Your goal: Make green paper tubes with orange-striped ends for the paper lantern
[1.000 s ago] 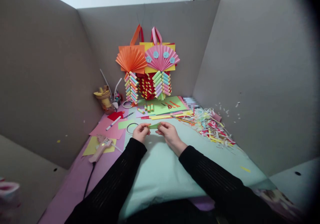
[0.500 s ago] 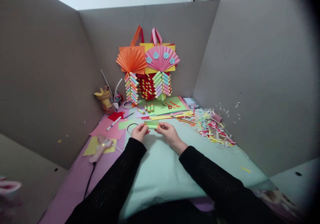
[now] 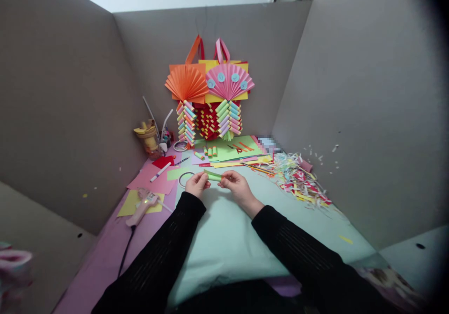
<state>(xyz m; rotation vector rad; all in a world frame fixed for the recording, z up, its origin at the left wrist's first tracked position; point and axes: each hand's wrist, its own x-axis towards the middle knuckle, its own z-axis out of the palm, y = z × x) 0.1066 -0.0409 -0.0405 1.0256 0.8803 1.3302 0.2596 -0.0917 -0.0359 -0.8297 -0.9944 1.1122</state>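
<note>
A light green paper roll [image 3: 213, 177] is stretched between my two hands above the pale green table cover. My left hand [image 3: 197, 183] pinches its left end and my right hand [image 3: 237, 186] its right end, where a bit of orange shows. Along the top of the roll, a narrow flap of green paper stands partly unrolled. Just left of my left hand lies a roll of tape [image 3: 185, 179]. Several finished green rolls with orange ends [image 3: 210, 152] are grouped beyond my hands.
A pink glue gun [image 3: 143, 206] lies on yellow paper at the left, its cord running forward. Shredded paper [image 3: 301, 181] is heaped on the right. Pencils [image 3: 259, 168] and coloured sheets lie behind my hands. Paper fan decorations [image 3: 229, 81] hang on the grey back panel.
The green flap above the roll has become narrower and tilted as the paper winds on. Both hands stay in nearly the same place, and the view has shifted slightly.
</note>
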